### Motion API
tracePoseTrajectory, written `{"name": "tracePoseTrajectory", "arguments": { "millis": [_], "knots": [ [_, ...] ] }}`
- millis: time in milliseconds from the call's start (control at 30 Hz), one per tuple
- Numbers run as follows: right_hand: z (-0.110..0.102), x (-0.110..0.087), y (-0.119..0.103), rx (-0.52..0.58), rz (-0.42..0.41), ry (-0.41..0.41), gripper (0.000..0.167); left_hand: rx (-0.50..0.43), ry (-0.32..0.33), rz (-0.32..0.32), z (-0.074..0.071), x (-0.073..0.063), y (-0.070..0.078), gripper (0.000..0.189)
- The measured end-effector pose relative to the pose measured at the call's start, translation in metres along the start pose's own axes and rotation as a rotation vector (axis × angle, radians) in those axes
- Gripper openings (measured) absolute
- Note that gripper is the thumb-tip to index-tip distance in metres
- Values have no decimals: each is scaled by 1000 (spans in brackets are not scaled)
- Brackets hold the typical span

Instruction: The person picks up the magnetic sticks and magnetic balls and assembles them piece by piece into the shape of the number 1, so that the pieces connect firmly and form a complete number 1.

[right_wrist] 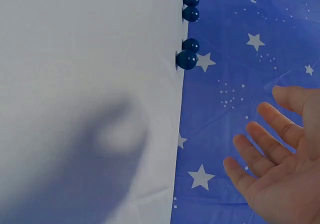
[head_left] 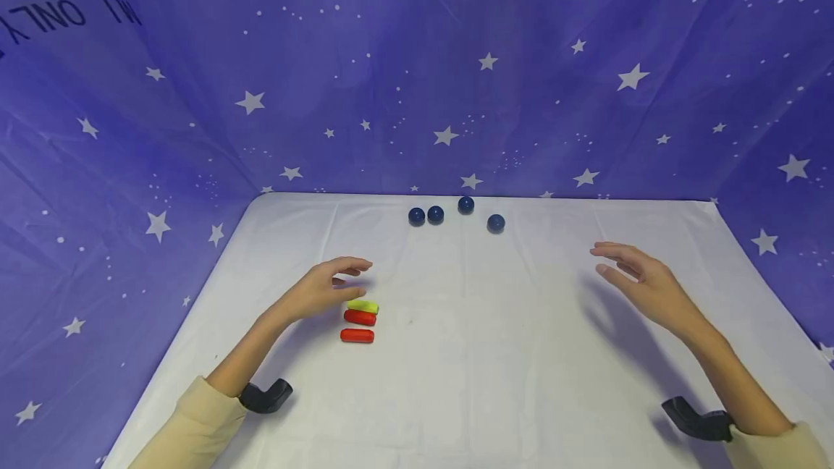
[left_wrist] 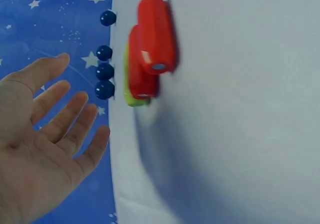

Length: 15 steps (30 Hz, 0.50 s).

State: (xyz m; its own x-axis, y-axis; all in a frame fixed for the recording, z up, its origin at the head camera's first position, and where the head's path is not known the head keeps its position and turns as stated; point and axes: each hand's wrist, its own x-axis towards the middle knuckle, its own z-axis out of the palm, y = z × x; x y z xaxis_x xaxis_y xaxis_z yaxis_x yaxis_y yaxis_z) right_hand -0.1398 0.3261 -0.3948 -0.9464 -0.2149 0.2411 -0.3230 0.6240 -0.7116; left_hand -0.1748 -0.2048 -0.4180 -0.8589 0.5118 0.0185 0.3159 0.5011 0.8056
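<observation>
Leftmost, the left hand hovers above the white table, thumb and fingers parted wide, holding nothing. In the head view its thumb tip overlaps the end of a yellow-green bar; the left wrist view shows a gap there — palm in sight, five digits spread, clear of everything. On the near side of that bar lies a red bar just beside it, then a second red bar with a strip of table between. From the left wrist the bars overlap, and only there does a greyish disc show on the nearest red end.

By the table's far edge, all three views catch the dark blue balls: two close together, a third ball slightly farther back, a fourth ball nearer the person. The bars appear in the head and left wrist views only.

Rightmost, the right hand hangs above the table, well apart from the balls. The right wrist view shows its digits loosely spread — wide, touching nothing.
</observation>
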Motion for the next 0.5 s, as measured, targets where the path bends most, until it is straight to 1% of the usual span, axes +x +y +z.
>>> {"name": "tracePoseTrajectory", "arguments": {
  "millis": [100, 267, 500],
  "knots": [
    [3, 1, -1, 30, 6, -9, 31, -30, -23, -21, 2, -5, -8, 43],
    [8, 3, -1, 56, 14, -22, 30, -34, -35, -34, 6, -9, -20, 39],
    [17, 6, -3, 90, 15, -30, 30, -59, -46, -57, 10, -11, -27, 36]
  ]
}}
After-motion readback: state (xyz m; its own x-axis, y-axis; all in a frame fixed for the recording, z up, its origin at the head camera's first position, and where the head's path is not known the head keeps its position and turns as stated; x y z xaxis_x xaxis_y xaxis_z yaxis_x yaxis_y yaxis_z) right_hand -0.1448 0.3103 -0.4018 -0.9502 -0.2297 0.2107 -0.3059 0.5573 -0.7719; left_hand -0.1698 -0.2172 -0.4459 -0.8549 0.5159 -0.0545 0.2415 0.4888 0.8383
